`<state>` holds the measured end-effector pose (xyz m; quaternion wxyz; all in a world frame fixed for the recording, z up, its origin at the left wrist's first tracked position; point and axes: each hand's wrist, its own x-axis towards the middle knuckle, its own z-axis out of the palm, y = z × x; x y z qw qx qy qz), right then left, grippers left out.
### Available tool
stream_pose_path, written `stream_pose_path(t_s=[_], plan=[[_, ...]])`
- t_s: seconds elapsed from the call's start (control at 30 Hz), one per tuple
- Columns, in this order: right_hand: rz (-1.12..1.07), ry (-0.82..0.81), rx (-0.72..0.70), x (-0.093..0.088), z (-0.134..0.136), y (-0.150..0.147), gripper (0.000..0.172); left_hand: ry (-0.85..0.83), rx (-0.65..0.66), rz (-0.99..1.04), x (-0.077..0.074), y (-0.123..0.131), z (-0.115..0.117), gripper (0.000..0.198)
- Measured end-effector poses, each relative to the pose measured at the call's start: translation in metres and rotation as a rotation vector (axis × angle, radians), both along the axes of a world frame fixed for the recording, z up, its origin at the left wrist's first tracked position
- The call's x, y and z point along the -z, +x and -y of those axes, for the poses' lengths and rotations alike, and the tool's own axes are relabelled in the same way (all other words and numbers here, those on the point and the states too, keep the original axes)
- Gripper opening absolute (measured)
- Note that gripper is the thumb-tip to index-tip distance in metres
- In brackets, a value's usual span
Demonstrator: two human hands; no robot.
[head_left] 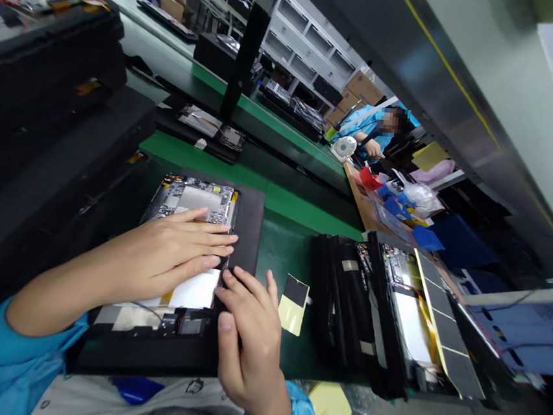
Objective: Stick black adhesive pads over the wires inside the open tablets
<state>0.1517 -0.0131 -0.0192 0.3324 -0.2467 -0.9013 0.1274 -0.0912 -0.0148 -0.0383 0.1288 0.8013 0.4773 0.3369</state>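
Note:
An opened tablet-like device (194, 293) lies on a black pad (249, 231) in front of me, with its circuit board (173, 192) and silvery battery area exposed. My left hand (174, 250) rests flat across the middle of it, fingers stretched out and nothing in them. At the device's right edge is my right hand (255, 329), fingers extended and thumb apart, fingertips touching or just above the edge. Part of the device is hidden under my hands. Just right of my right hand lies a small yellow backing sheet (290, 314) with a black patch on it.
Stacked black device housings (340, 305) stand to the right, with a yellow-edged strip of black patches (446, 322) over the outermost. A tall dark stack (45, 120) crowds the left. Another opened device (210, 129) sits behind. Across the bench a person (371, 138) sits near a white fan (344, 148).

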Motion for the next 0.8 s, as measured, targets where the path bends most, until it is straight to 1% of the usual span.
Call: stream_pose_path(t_s=[0.13, 0.33, 0.63, 0.8], plan=[[0.044, -0.012, -0.001, 0.0003, -0.0006, 0.0002, 0.031, 0.001, -0.014, -0.001, 0.0029, -0.0011, -0.0025, 0.042], [0.068, 0.005, -0.039, -0.0001, -0.0028, 0.0013, 0.033, 0.022, -0.022, 0.005, 0.0063, -0.0022, -0.0028, 0.041], [0.08, 0.042, -0.075, 0.003, -0.0051, 0.0032, 0.035, 0.058, -0.007, -0.086, 0.0034, -0.0022, -0.0056, 0.045], [0.103, 0.046, -0.109, 0.0022, -0.0064, 0.0042, 0.038, -0.001, -0.007, -0.063, 0.0001, -0.0019, -0.009, 0.049]])
